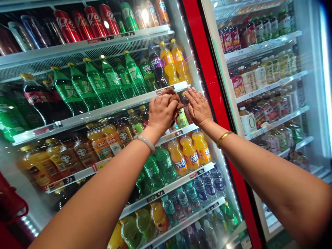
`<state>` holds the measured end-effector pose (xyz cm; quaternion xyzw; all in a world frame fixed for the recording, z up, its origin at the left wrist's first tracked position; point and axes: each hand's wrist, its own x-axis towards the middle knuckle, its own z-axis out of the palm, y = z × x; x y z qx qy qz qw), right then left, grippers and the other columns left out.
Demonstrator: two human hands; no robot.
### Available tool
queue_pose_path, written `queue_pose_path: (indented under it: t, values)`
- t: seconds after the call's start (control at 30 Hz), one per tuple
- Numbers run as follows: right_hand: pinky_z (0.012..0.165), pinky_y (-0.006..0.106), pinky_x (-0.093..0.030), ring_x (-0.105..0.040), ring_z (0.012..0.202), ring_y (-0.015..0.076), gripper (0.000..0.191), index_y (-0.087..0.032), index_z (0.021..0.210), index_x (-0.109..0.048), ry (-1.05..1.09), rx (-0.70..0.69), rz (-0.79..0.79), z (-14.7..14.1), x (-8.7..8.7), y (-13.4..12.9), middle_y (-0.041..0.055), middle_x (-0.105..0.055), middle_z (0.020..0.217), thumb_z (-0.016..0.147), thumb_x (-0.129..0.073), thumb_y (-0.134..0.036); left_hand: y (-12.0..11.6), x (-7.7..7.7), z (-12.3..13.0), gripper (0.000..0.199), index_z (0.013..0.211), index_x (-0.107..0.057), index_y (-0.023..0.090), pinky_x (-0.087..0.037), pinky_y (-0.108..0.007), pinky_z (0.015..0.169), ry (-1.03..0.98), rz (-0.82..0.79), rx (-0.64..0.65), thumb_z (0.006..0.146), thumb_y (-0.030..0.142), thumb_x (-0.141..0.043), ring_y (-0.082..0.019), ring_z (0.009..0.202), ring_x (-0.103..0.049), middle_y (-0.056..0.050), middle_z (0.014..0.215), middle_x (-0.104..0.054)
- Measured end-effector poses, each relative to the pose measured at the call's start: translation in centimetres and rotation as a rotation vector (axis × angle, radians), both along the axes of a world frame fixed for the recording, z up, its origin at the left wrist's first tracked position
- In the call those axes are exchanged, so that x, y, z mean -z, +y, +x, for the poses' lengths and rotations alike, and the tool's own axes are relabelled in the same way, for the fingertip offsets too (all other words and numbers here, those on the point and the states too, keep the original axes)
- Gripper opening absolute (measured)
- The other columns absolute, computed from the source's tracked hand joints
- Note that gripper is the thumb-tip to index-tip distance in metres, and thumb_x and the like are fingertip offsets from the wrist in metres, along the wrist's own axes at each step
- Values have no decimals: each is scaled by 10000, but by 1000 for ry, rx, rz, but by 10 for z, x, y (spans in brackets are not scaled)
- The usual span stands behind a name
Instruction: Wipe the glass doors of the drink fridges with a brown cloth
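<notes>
My left hand [163, 109] is closed around a brown cloth [173, 94], which is pressed to the glass door [192, 152] of a drinks fridge. To its right, my right hand [198, 105] lies flat on the same glass with its fingers stretched out, holding nothing. Behind the glass and near both hands are a shelf edge [178, 134] with price tags and a green-labelled bottle [182, 117], partly hidden by the hands. Orange soda bottles [190, 150] stand on the shelf below.
A red door frame [210, 69] runs down the right of the fridge. Beyond it is a second fridge with shelves of bottles [259, 76]. Red cans [89, 20] and green bottles [111, 77] fill the upper shelves. A red handle-like part [15, 204] is at the lower left.
</notes>
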<state>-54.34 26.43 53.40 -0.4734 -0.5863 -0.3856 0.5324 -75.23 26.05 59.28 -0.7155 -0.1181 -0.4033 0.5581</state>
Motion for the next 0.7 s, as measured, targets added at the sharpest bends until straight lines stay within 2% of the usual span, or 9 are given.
queue_pose_path:
  t: [0.07, 0.17, 0.27, 0.37, 0.43, 0.5, 0.6, 0.67, 0.7]
  values:
    - [1338, 471, -164, -192, 1602, 183, 595, -226, 1609, -344, -2, -1, -2, -1, 0, 0, 2, -277, 1706, 1022, -288, -309, -1, 21, -2, 221, 1086, -683, 231, -449, -522, 978, 35, 37, 37, 1024, 389, -541, -303, 1148, -611, -128, 1266, -698]
    - [1338, 467, -172, -198, 1601, 177, 594, -230, 1611, -338, -5, 7, 4, -1, 0, -1, -6, -272, 1707, 1024, -281, -298, -3, 45, -12, 173, 1088, -673, 258, -454, -469, 1015, 422, 93, 63, 1038, 321, -520, -244, 1165, -619, -50, 1214, -729]
    - [1338, 452, -177, -210, 1598, 180, 585, -196, 1597, -368, -3, 19, 11, -2, 0, -1, 13, -286, 1702, 1028, -282, -299, -5, 28, -22, 197, 1134, -664, 290, -479, -415, 976, 607, 104, 39, 1053, 336, -490, -207, 1146, -627, -6, 1212, -730]
    - [1336, 446, -178, -229, 1592, 187, 578, -168, 1577, -403, -5, 14, 22, -1, 1, -1, 34, -313, 1692, 1029, -288, -311, -5, -8, -28, 248, 1115, -679, 275, -486, -456, 911, 296, 46, -14, 1051, 407, -480, -255, 1092, -637, -64, 1230, -718]
    - [1335, 451, -180, -229, 1592, 189, 579, -171, 1576, -406, -4, 2, 34, -1, 1, 0, 36, -316, 1690, 1026, -297, -318, -4, -16, -29, 260, 1106, -690, 257, -472, -497, 937, 61, -12, -31, 1033, 431, -511, -294, 1122, -628, -109, 1269, -701]
    - [1333, 470, -184, -225, 1594, 194, 585, -189, 1586, -390, 3, -11, 40, 0, 2, 1, 30, -311, 1693, 1023, -307, -323, -3, -4, -31, 236, 1118, -694, 256, -451, -516, 993, 21, -41, -12, 1015, 416, -556, -304, 1177, -614, -117, 1308, -691]
    - [1330, 493, -191, -222, 1595, 199, 589, -219, 1600, -364, 5, -24, 37, 0, 2, 1, 18, -310, 1694, 1023, -311, -328, -5, 27, -37, 175, 1112, -695, 270, -436, -497, 1036, 243, -15, 28, 1011, 355, -580, -271, 1229, -604, -73, 1311, -703]
    - [1328, 492, -200, -224, 1595, 198, 586, -218, 1599, -367, -4, -22, 43, -1, 3, 0, 22, -318, 1691, 1025, -308, -324, -6, 32, -43, 163, 1108, -693, 277, -447, -458, 1020, 409, 29, 43, 1018, 329, -567, -242, 1229, -603, -48, 1297, -711]
    - [1326, 490, -204, -224, 1595, 197, 584, -210, 1595, -373, -9, -19, 50, -1, 3, 1, 27, -320, 1690, 1026, -306, -322, -7, 28, -46, 168, 1117, -689, 279, -453, -441, 1007, 470, 44, 38, 1022, 322, -558, -233, 1219, -604, -43, 1288, -711]
